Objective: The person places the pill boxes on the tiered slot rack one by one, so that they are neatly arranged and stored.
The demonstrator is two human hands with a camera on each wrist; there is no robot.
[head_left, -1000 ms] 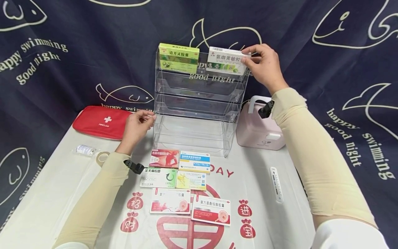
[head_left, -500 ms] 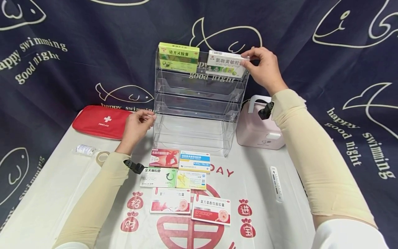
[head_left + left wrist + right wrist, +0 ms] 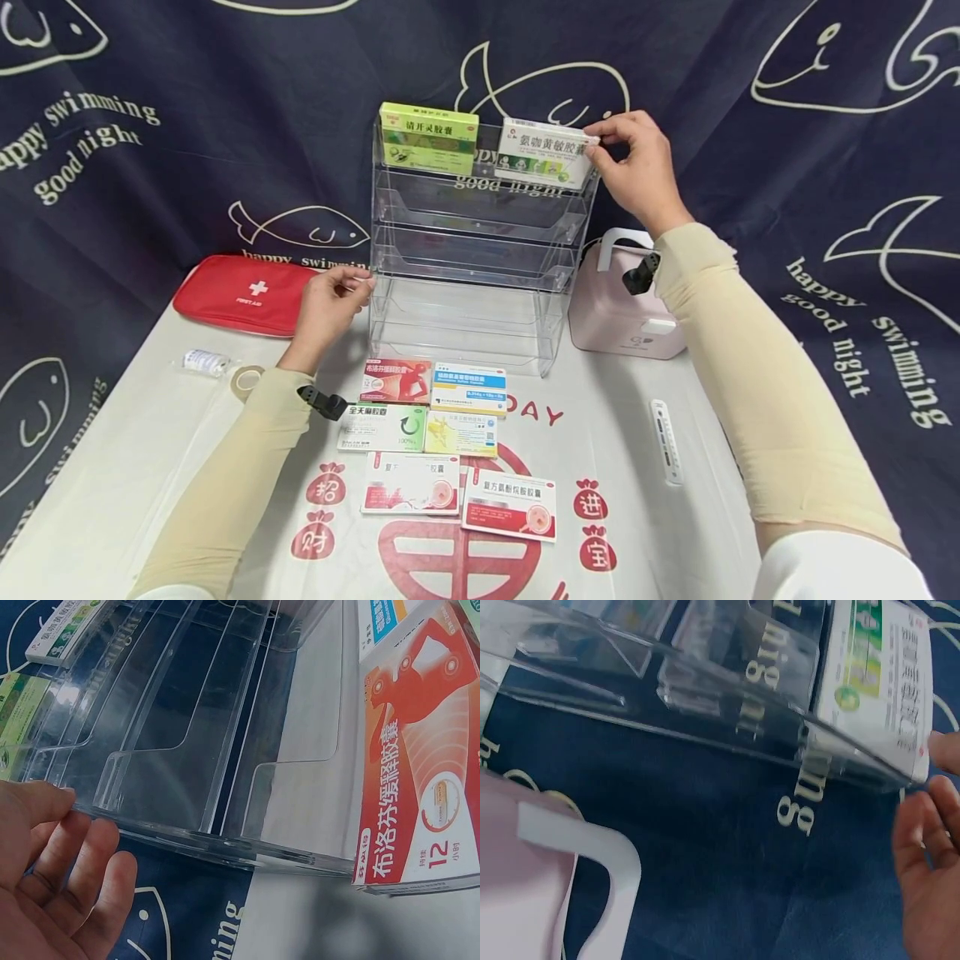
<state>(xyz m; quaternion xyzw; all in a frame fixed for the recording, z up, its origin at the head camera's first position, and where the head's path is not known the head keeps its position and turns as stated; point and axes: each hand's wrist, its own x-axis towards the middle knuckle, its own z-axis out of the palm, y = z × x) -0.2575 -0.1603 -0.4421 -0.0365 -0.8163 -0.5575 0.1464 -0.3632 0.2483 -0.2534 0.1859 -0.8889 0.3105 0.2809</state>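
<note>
A clear acrylic display rack (image 3: 480, 271) with several tiers stands at the back of the table. In its top tier, on the right, sits a white medicine box (image 3: 543, 146) with green pictures. My right hand (image 3: 641, 171) pinches that box by its right end, thumb in front and index finger at the top corner. To its left in the same tier stands a yellow-green medicine box (image 3: 429, 140). My left hand (image 3: 333, 304) holds the rack's left side edge between thumb and index finger, the other fingers loosely curled. The left wrist view shows the thumb (image 3: 56, 802) right at that edge.
In front of the rack lie several medicine boxes, among them a red one (image 3: 397, 381) and a blue-and-white one (image 3: 470, 389). A red first-aid pouch (image 3: 247, 296), a tape roll (image 3: 245, 382), a pink case (image 3: 626, 304) and a white thermometer (image 3: 665, 442) lie around them.
The white medicine box has sunk slightly into the top tier, and my right fingers have slid a little towards its right end. My left hand has stayed at the rack's side.
</note>
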